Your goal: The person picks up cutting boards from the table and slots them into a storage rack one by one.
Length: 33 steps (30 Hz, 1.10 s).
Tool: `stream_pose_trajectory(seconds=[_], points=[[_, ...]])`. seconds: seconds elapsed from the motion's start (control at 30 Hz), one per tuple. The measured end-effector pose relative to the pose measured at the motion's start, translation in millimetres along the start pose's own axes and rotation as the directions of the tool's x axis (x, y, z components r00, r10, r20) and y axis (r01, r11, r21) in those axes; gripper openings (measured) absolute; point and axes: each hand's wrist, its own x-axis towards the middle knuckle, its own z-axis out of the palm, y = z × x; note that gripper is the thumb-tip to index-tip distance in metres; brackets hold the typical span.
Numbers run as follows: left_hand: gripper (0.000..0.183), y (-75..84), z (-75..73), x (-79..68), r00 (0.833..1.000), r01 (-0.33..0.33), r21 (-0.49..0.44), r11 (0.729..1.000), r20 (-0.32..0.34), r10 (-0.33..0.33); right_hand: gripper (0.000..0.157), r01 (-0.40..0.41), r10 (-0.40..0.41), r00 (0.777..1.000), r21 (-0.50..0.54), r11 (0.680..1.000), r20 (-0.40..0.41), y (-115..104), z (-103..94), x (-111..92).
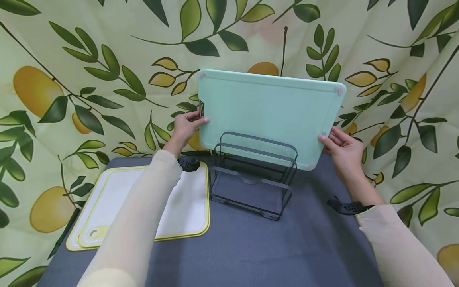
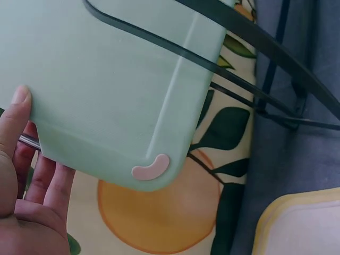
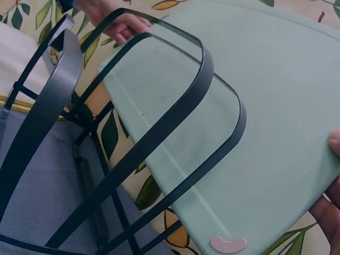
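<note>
Both hands hold a mint-green cutting board (image 1: 265, 107) with pink corner pads, raised and slightly tilted. My left hand (image 1: 186, 127) grips its left side, the thumb on the near face and the fingers behind, by a thin metal handle (image 2: 29, 141). At the lower right edge, my right hand (image 1: 342, 149) pinches the board between thumb and fingers. In front of the board's lower part stands a black metal rack (image 1: 251, 179); its loops (image 3: 204, 79) cross in front of the board in every view. The board's lower right corner pad (image 3: 228, 244) shows beyond the rack.
Two white cutting boards (image 1: 179, 207) with yellow rims lie stacked on the table left of the rack, partly under my left forearm. A dark grey cloth (image 1: 251, 255) covers the table. Behind it hangs a curtain (image 1: 118, 36) printed with leaves and orange fruit.
</note>
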Motion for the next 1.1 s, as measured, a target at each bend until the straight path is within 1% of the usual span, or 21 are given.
stream_pose_trajectory(seconds=[0.13,0.27,0.43,0.6,0.73,0.83,1.1], points=[[0.043,-5.9,1.7,-3.4,1.0,-0.002,0.004,1.0,0.007,0.002,0.053,-0.008,0.008,1.0,-0.013,1.0,-0.001,4.3,-3.1,-2.9],[0.044,-11.0,3.4,-5.7,1.0,-0.002,-0.004,1.0,0.009,0.002,0.053,-0.017,0.017,1.0,-0.029,0.999,-0.023,9.2,-4.6,-6.3],[0.042,-15.3,4.8,-7.3,1.0,0.013,0.005,1.0,0.007,-0.013,0.053,-0.033,0.032,0.999,-0.034,0.999,-0.043,13.8,-5.5,-9.8],[0.044,-19.9,3.8,-9.3,0.999,0.028,0.005,1.0,0.023,-0.028,0.051,-0.027,0.025,0.999,-0.051,0.998,-0.031,19.7,-7.2,-12.3],[0.047,-25.4,2.8,-9.5,0.999,0.035,0.006,0.999,0.039,-0.035,0.052,-0.043,0.041,0.999,-0.057,0.997,-0.032,26.0,-9.0,-15.3],[0.047,-29.8,2.6,-10.0,0.998,0.032,0.006,0.999,0.047,-0.033,0.053,-0.064,0.061,0.997,-0.069,0.996,-0.043,30.4,-9.9,-17.7],[0.042,-39.9,3.0,-12.2,0.999,0.021,-0.009,1.0,0.045,-0.021,0.054,-0.071,0.069,0.997,-0.094,0.993,-0.032,38.9,-10.2,-23.5]])
